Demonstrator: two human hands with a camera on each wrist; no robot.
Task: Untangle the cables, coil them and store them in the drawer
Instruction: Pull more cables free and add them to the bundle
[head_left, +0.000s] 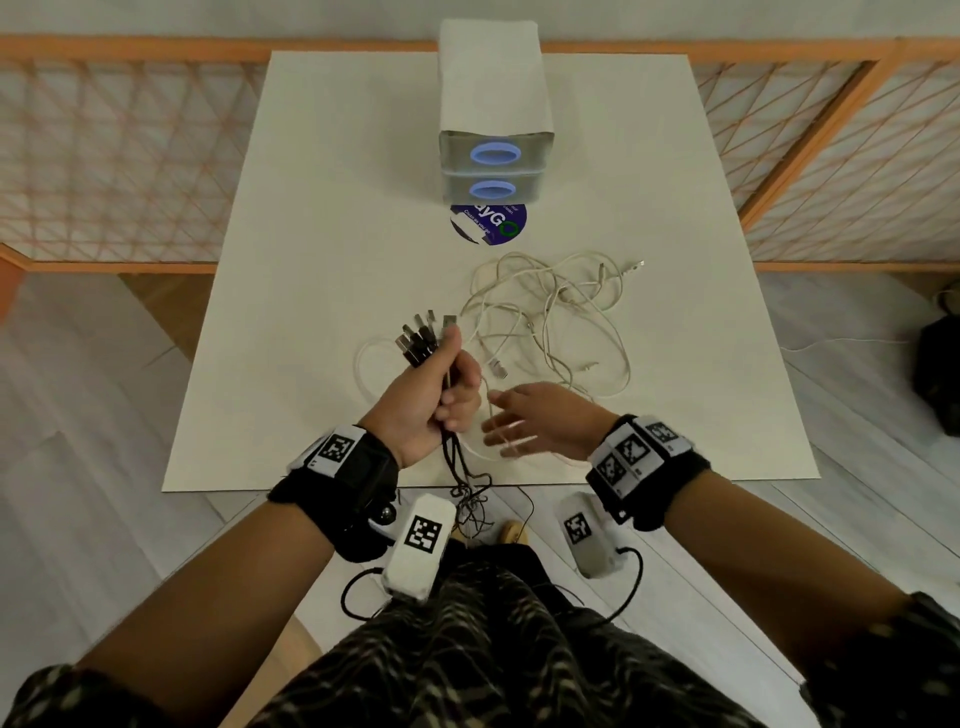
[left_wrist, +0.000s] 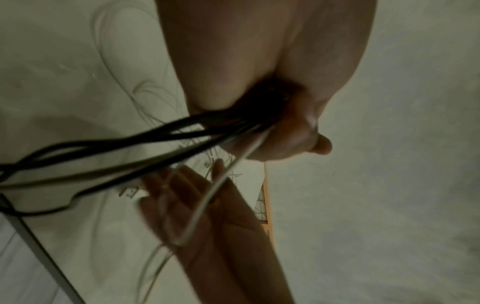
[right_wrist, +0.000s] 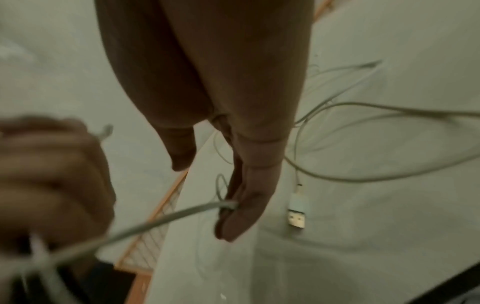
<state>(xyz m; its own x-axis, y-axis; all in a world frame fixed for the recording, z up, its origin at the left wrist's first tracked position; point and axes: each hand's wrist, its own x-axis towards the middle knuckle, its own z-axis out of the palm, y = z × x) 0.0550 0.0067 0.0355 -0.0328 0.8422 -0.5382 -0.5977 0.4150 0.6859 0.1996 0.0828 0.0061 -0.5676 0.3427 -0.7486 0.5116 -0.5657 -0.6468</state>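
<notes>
Above the table, left hand (head_left: 426, 400) clutches thin black cables (head_left: 418, 345); right hand (head_left: 535, 421) fingers splayed.

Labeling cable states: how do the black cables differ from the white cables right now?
Black cables are bunched in the left hand, plugs up, tails hanging off the table edge. White cables mostly lie in a loose tangle on the table; the right hand is open by one strand. Neither is coiled.

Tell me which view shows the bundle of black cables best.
The head view: the black cables sit gripped in the left hand, plugs fanned above the fist, tails dangling off the table edge. The left wrist view shows only blurred black strands leaving the fist. The right wrist view shows no black cables clearly.
</notes>
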